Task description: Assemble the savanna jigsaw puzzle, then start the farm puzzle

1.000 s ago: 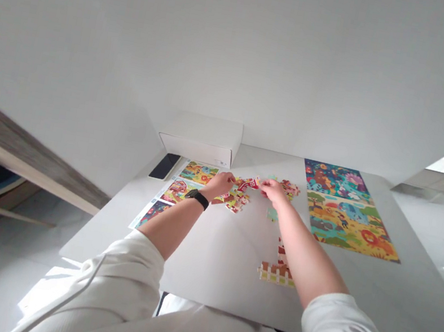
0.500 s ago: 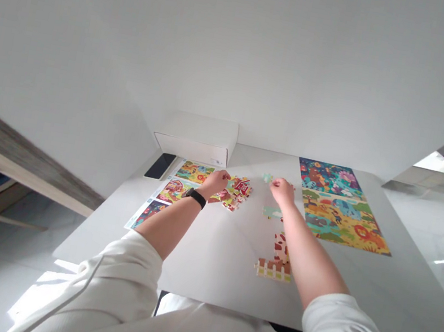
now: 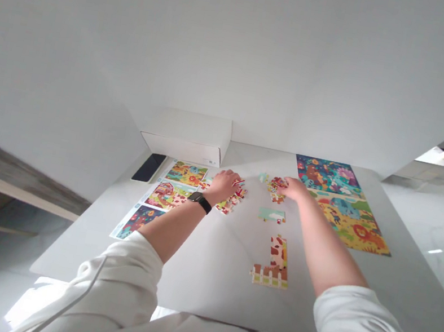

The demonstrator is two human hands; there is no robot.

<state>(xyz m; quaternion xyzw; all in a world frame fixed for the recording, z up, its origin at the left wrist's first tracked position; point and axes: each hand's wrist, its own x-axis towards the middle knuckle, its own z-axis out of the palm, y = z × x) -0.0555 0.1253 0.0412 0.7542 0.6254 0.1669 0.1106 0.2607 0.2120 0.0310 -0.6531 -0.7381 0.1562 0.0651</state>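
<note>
My left hand (image 3: 222, 184), with a black watch on the wrist, lies over the left heap of jigsaw pieces (image 3: 227, 207). Its fingers reach across the pieces, and the fingertips touch them near a red piece. My right hand (image 3: 294, 189) has its fingers closed at the right edge of a second cluster of jigsaw pieces (image 3: 277, 188); the fingertips are partly hidden. Nearer to me are a joined pale-green strip of pieces (image 3: 272, 215), a brown-and-white cow-patterned section (image 3: 278, 250) and a fence section (image 3: 270, 276) touching it.
A sheet of small reference pictures (image 3: 165, 196) lies at left, beside a dark phone (image 3: 148, 167). A white box (image 3: 187, 134) stands against the wall. Two finished-looking colourful pictures (image 3: 327, 176) lie at the right on the white table (image 3: 212, 267).
My left hand has moved slightly right and lower onto the heap, its fingers spreading. The right hand has shifted right, and a cluster of pieces now shows beside its fingers. The view has shifted a little.
</note>
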